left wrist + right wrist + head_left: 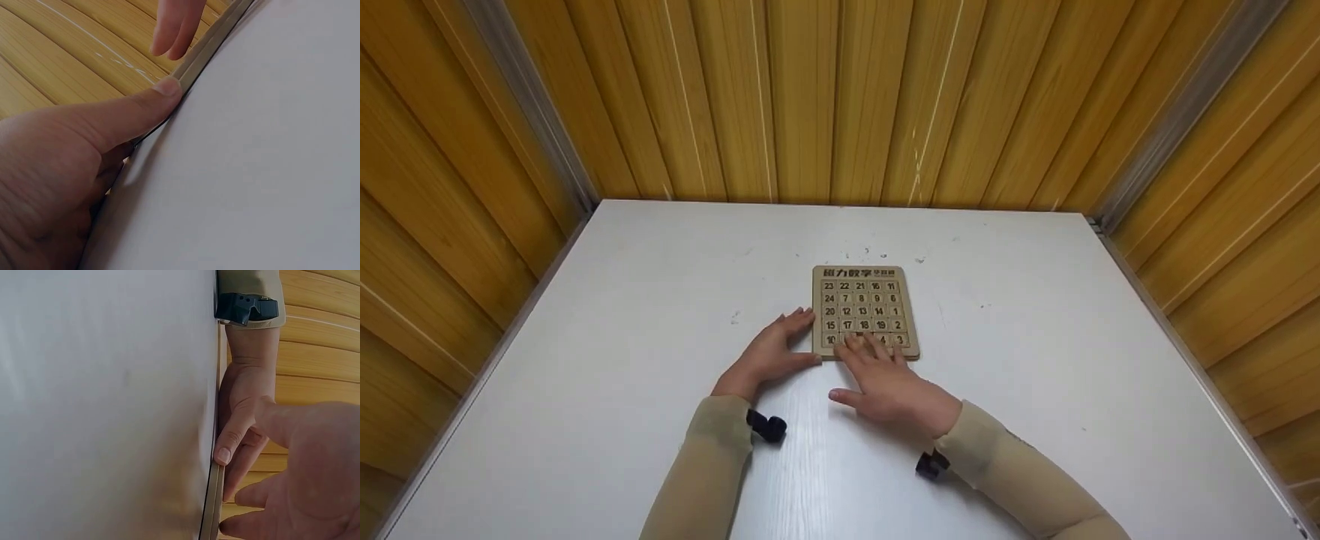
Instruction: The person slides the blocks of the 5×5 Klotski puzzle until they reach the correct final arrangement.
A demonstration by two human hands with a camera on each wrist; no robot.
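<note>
A wooden sliding number puzzle [861, 304] lies flat on the table, its square tiles printed with black numbers below a line of Chinese characters. My left hand [769, 352] holds its near left corner, thumb [167, 86] against the near edge and fingers along the left side. Over the bottom row, my right hand [889, 386] reaches in with spread fingers, their tips on the tiles and its thumb stretched out above the table. Those fingertips cover some bottom-row tiles; 10, 4 and 3 still show. In the right wrist view, the puzzle's layered edge [211, 506] runs beneath both hands.
The white table [585, 337] surrounds the puzzle, with small dark marks on it beyond the far edge. Yellow wood-look panels [795, 97] stand at the back and both sides. Black straps with small devices [769, 427] sit at both sleeve cuffs.
</note>
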